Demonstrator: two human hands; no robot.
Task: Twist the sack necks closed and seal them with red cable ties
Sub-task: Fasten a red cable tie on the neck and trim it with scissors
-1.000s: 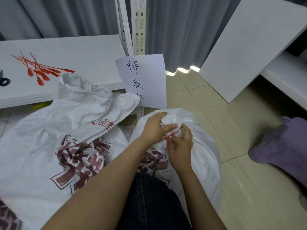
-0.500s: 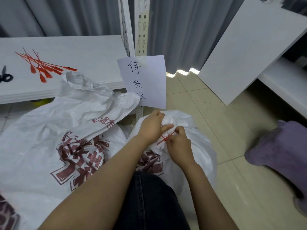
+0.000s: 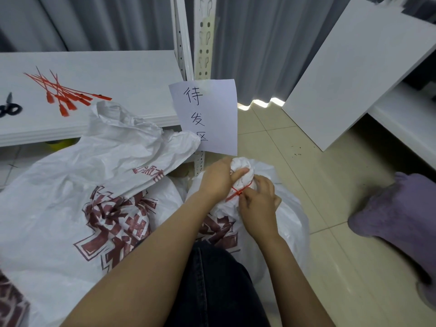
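Head view, and we're looking straight down at the action. Our left hand (image 3: 218, 179) grips the twisted neck (image 3: 243, 165) of the smaller white sack (image 3: 291, 208), fingers curled round the bunched plastic and the thumb pressed flat across its front. Just below that grip, a red cable tie (image 3: 239, 191) loops round the neck, its tail slanting down and to the left. Our right hand (image 3: 258, 204) is right on it, thumb and forefinger pinching the tie at the loop, the other fingers curled against the sack. The sack stands on the tiled floor (image 3: 330, 232) right in front of our dark-trousered knee (image 3: 212, 279), touching the base of the white shelf post (image 3: 203, 43).

Over on the left, a bigger white sack (image 3: 70, 185) with dark red print lies slumped, its mouth crumpled and loose against the edge of the white shelf (image 3: 118, 74). Up on that shelf we've got a bundle of spare red ties (image 3: 63, 95) fanned out, with black scissors (image 3: 9, 108) near them at the frame's edge. A handwritten paper sign (image 3: 207, 114) hangs on the post just above our hands. A white board (image 3: 354, 74) leans at the right, and a purple fabric item (image 3: 401, 213) sits on the floor below it.
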